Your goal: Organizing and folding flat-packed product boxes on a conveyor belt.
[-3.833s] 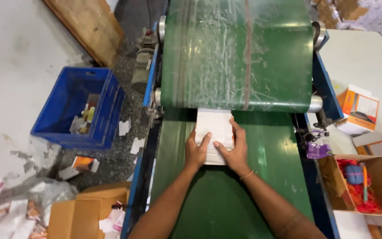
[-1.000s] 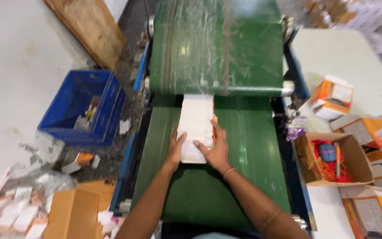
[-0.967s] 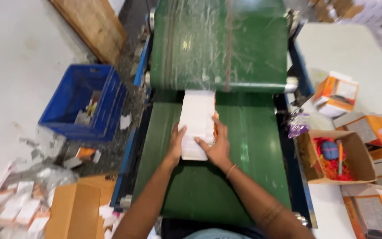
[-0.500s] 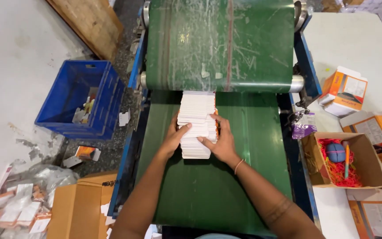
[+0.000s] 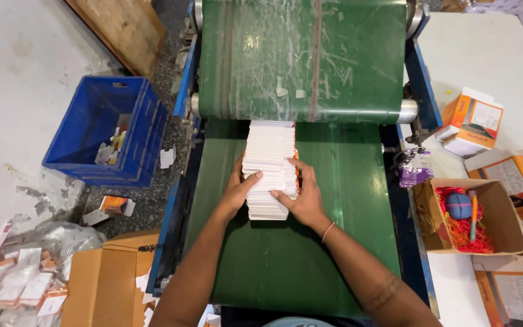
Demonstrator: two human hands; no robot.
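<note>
Both hands, left hand [image 5: 239, 191] and right hand [image 5: 302, 197], clasp the sides of a row of white cards [image 5: 269, 166] lying on the green belt [image 5: 334, 242], just below the roller [image 5: 301, 112]; a blue crate [image 5: 101, 139] stands alongside.

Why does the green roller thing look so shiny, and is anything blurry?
Head view: light glares off the scuffed upper green belt and the metal roller end; the white card stack and both hands, left hand and right hand, look sharp; edges bend slightly.
</note>
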